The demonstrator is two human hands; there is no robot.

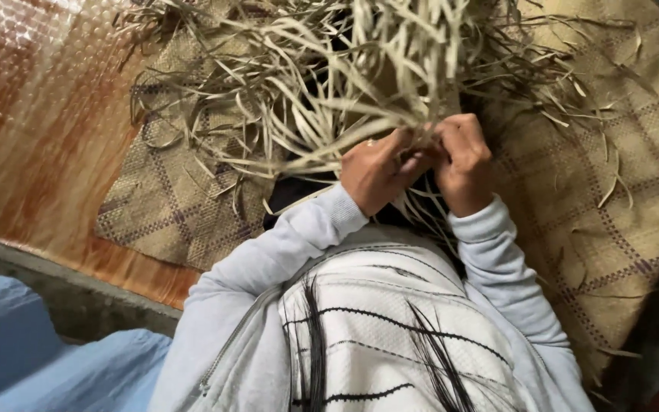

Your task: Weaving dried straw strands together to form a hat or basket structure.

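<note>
Presently both hands are raised in front of the person's chest and closed on the same bunch of dried leaf strips (329, 84), pale straw-coloured and long. The left hand (376, 172) has its fingers curled round the gathered strips where they converge, a ring showing on one finger; it is clamped on them. The right hand (463, 162) sits just beside it, touching or nearly touching the left, its fingers likewise pinched on the strips at the same gathering point. From that point the strips fan upward and outward, spreading across the upper part of the woven mat (619, 198) and reaching its far edge; a few loose strips lie scattered on the mat toward its right edge. The mat is tan with a grid of darker purple lines and lies under the whole bundle. A second fold or section of the same weave shows at the mat's left edge, its corner pointing toward the near left. Beyond that edge lies an orange-brown plastic sheet (32, 145) with a bubbled surface. A grey concrete ledge (55, 294) runs along the sheet's near edge, and blue cloth (32, 358) lies below it at the near left corner. The person wears a pale grey jacket (268, 275) over a white garment with thin dark stripes (390, 328). Whether the strips are being plaited cannot be told, since the fingers hide that spot.
</note>
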